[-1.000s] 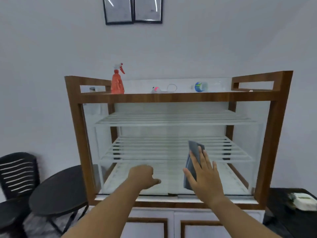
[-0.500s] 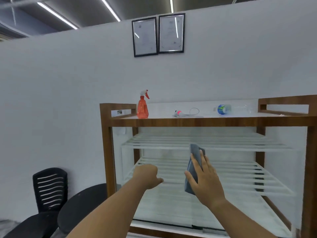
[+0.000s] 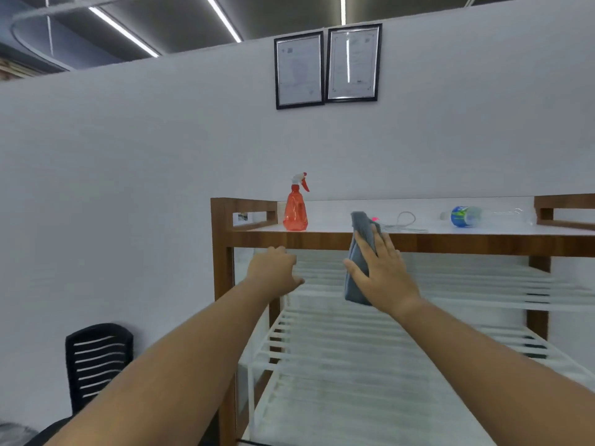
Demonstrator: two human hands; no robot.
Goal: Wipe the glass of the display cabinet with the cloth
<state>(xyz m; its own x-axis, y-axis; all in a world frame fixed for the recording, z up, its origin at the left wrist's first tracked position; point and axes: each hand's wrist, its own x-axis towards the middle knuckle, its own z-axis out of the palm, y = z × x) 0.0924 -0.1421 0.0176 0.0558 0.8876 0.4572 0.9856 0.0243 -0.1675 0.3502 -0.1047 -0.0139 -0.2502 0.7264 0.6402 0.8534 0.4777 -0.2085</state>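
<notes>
So far left at about 8 o'clock there was a black slatted chair (image 3: 98,362), nothing to do with the job. Moving right, the left hand (image 3: 273,268) was curled into a loose fist, holding nothing as far as I could see, sitting right at the upper left corner of the display cabinet (image 3: 222,239), just under the wooden top rail. At 12 o'clock above that hand an orange spray bottle (image 3: 295,210) stood upright on the cabinet top. Next over, the right hand (image 3: 383,278) was spread flat with fingers wide, pinning the grey cloth (image 3: 357,272) against the front glass (image 3: 467,349). The cloth ran tall and narrow, long axis roughly 12 to 6, with its top edge poking over the rail. So the right hand was the 1 actually on the work, and nearly all the unwiped-looking pane lay toward 3 and 5 o'clock from it; my guess is the stroke had to go that way or down. Farther right on top were a white cable (image 3: 405,220) and a plastic bottle (image 3: 467,216) lying on its side. Hard to tell: the glass itself barely showed, only white slatted shelves (image 3: 450,317) behind it, blurry, and the cabinet's right side and bottom were cut off.
</notes>
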